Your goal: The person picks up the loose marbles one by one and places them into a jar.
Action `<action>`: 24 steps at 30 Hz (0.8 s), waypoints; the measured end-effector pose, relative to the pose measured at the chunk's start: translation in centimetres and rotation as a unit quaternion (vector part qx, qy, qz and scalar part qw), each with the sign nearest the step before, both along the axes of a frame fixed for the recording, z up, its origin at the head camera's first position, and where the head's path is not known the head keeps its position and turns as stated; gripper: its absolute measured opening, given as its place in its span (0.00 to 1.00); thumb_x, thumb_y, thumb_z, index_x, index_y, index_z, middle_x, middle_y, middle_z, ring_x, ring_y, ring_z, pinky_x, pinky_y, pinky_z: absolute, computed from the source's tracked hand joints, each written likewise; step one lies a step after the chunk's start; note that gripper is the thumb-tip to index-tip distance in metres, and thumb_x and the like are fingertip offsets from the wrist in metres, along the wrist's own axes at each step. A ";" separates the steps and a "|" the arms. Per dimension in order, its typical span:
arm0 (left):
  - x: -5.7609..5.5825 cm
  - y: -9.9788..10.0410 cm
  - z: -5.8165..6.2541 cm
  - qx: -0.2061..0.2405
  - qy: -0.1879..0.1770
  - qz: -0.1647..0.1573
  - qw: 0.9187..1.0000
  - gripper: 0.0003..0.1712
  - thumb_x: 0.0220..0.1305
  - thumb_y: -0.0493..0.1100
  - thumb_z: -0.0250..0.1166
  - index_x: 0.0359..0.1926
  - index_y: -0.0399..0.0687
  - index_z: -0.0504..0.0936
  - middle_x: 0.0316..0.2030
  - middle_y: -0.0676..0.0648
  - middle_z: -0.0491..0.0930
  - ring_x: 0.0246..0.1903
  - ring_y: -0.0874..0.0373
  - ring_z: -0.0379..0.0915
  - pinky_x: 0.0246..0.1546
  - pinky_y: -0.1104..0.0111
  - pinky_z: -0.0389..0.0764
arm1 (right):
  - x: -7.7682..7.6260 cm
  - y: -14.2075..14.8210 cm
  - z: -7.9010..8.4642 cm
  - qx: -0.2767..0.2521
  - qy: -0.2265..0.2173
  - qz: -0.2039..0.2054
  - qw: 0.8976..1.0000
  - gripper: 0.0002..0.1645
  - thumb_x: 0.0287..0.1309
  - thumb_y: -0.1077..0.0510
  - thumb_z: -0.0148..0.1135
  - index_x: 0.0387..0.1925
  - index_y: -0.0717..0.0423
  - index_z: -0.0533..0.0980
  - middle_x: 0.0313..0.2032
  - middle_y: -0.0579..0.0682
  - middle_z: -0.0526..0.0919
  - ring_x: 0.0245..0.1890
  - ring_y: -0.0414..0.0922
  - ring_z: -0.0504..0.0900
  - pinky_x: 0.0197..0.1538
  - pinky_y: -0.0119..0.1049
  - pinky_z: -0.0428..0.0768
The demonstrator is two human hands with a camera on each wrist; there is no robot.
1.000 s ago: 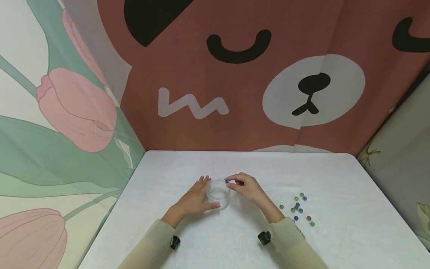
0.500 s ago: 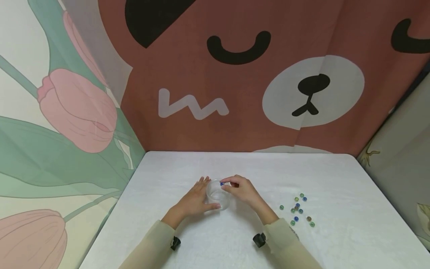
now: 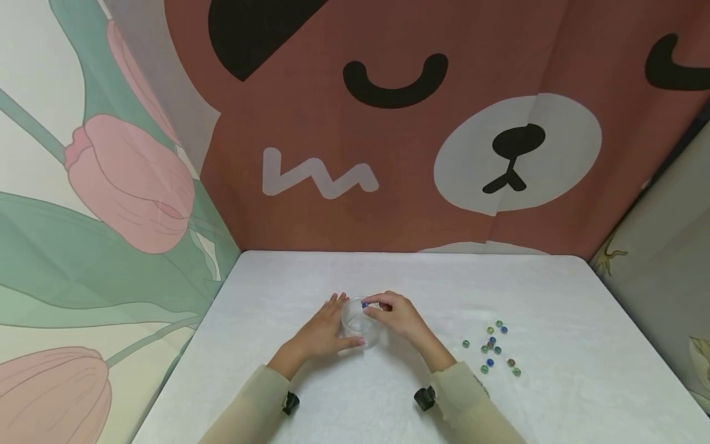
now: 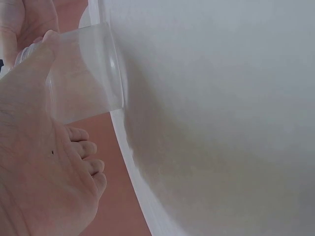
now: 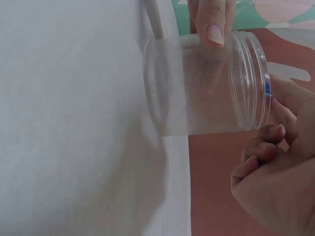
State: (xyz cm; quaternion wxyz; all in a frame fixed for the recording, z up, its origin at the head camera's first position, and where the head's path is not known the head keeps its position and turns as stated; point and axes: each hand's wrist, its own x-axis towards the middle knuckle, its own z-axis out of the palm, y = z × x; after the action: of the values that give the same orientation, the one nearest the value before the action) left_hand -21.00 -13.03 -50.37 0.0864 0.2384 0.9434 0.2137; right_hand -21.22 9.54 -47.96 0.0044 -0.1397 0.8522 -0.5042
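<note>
A clear, wide-mouthed plastic jar (image 3: pixel 355 324) stands upright on the white table. My left hand (image 3: pixel 318 332) holds it from the left, thumb on the near side and fingers toward the back. In the right wrist view, the thumb lies against the wall of the jar (image 5: pixel 197 93), below its threaded neck. Between thumb and index finger, my right hand (image 3: pixel 400 316) pinches a blue marble (image 3: pixel 365 304) at the jar's mouth. That marble (image 5: pixel 268 88) shows right at the rim in the right wrist view. No marbles show inside the jar (image 4: pixel 83 73).
Several loose marbles, among them a blue marble (image 3: pixel 490 362), a brown marble (image 3: pixel 511 362) and a green marble (image 3: pixel 517 372), lie on the table (image 3: pixel 421 271) right of the right forearm. A printed bear backdrop (image 3: pixel 310 222) rises behind the table's far edge.
My right hand has moved left with the blue marble, from the jar's right rim to over its mouth. The left hand and jar stay in place.
</note>
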 end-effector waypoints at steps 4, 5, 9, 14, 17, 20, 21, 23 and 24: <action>0.0 0.0 -0.1 -0.005 0.003 0.000 1.000 0.63 0.60 0.75 0.63 0.80 0.42 0.49 0.80 0.43 0.45 0.80 0.48 0.35 0.80 0.52 0.46 | 0.0 -0.1 0.0 0.008 -0.002 0.000 1.000 0.13 0.60 0.53 0.73 0.46 0.48 0.88 0.24 0.42 0.68 0.28 0.39 0.66 0.31 0.31 0.65; 0.0 0.0 -0.1 -0.004 0.003 -0.001 1.000 0.63 0.60 0.75 0.63 0.80 0.41 0.49 0.80 0.43 0.45 0.80 0.48 0.35 0.80 0.52 0.46 | 0.0 -0.1 0.0 0.010 -0.005 0.001 1.000 0.15 0.60 0.52 0.73 0.49 0.48 0.87 0.24 0.42 0.68 0.27 0.39 0.66 0.30 0.31 0.64; 0.0 0.0 -0.1 0.004 0.004 -0.003 1.000 0.63 0.60 0.74 0.63 0.80 0.40 0.49 0.80 0.41 0.46 0.80 0.46 0.36 0.79 0.50 0.47 | 0.0 -0.1 0.1 0.012 -0.018 0.003 1.000 0.23 0.60 0.52 0.73 0.57 0.49 0.83 0.24 0.43 0.66 0.27 0.40 0.64 0.29 0.31 0.63; 0.1 0.0 0.0 0.009 0.003 -0.002 1.000 0.62 0.60 0.73 0.64 0.80 0.40 0.50 0.80 0.41 0.46 0.80 0.45 0.37 0.79 0.49 0.47 | 0.0 -0.1 0.2 0.010 -0.028 0.006 1.000 0.26 0.61 0.53 0.72 0.60 0.51 0.81 0.25 0.44 0.66 0.27 0.41 0.64 0.28 0.31 0.63; 0.1 0.0 -0.1 0.008 0.001 -0.002 1.000 0.62 0.61 0.73 0.64 0.80 0.40 0.49 0.80 0.41 0.46 0.80 0.45 0.36 0.79 0.49 0.47 | 0.1 -0.1 0.2 0.010 -0.028 0.007 1.000 0.26 0.61 0.53 0.72 0.60 0.50 0.81 0.25 0.44 0.66 0.27 0.41 0.64 0.28 0.31 0.62; 0.1 0.0 -0.1 0.006 -0.002 -0.001 1.000 0.63 0.61 0.73 0.64 0.80 0.40 0.49 0.80 0.42 0.46 0.80 0.46 0.36 0.79 0.49 0.47 | 0.1 0.0 0.3 0.006 -0.028 0.008 1.000 0.26 0.61 0.53 0.72 0.60 0.50 0.81 0.25 0.44 0.66 0.27 0.41 0.64 0.28 0.32 0.62; 0.1 0.0 -0.2 0.004 -0.002 -0.001 1.000 0.63 0.61 0.73 0.64 0.80 0.40 0.49 0.80 0.42 0.45 0.80 0.46 0.36 0.79 0.49 0.47 | 0.2 0.0 0.3 0.003 -0.030 0.008 1.000 0.26 0.61 0.53 0.73 0.60 0.50 0.81 0.24 0.44 0.66 0.27 0.41 0.64 0.28 0.31 0.62; 0.1 -0.1 -0.1 0.008 0.000 -0.001 1.000 0.63 0.60 0.74 0.64 0.80 0.40 0.49 0.80 0.41 0.46 0.80 0.45 0.36 0.79 0.49 0.47 | 0.2 0.1 0.3 0.001 -0.031 0.006 0.999 0.25 0.61 0.53 0.73 0.60 0.50 0.82 0.24 0.44 0.66 0.27 0.41 0.64 0.28 0.31 0.62; 0.1 -0.1 -0.1 0.006 0.001 -0.001 1.000 0.63 0.60 0.74 0.64 0.80 0.40 0.49 0.80 0.41 0.46 0.80 0.45 0.36 0.79 0.49 0.47 | 0.2 0.1 0.3 -0.001 -0.032 0.005 0.999 0.25 0.61 0.53 0.73 0.59 0.50 0.82 0.24 0.44 0.66 0.27 0.41 0.64 0.28 0.32 0.62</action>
State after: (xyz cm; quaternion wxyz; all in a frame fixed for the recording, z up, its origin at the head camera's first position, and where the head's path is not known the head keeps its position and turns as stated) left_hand -20.92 -13.09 -50.47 0.0839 0.2404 0.9418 0.2194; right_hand -21.01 9.66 -47.64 0.0335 -0.1276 0.8504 -0.5094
